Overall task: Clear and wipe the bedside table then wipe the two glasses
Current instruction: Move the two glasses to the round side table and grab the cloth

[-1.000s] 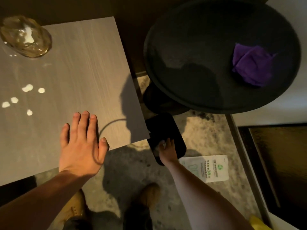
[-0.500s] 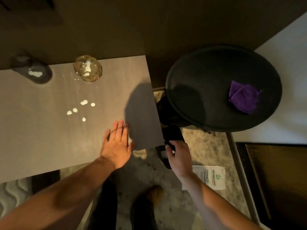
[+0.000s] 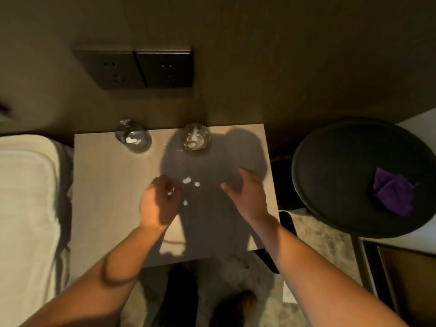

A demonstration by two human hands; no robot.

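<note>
Clearing stage, judged from the layout. Found bedside table [image 3: 106,185] with white scraps [image 3: 188,181] loose near its middle, just at 3 o'clock of the left hand [image 3: 158,204]. Noted left fingers curled inward, pinching one scrap at the tips as far as blur allowed; judged this a picking grip, suited to small flat litter. Noted right hand [image 3: 245,194] at 3 o'clock of the scraps, fingers relaxed and spread, holding nothing, palm turned toward the litter; judged it placed as a stop or scoop for gathering.

Located clear glass [image 3: 133,136] at 11 o'clock and amber glass [image 3: 195,138] at 12 o'clock, both upright at the far edge, each with pale residue inside; judged them parked at the rear to leave the working area free.

Located purple cloth [image 3: 394,197] on round black stand [image 3: 330,173] at 3 o'clock, well apart from the bedside table; judged it staged for wiping, not yet required. Flagged risk of sweeping scraps over the near edge onto the floor.
</note>
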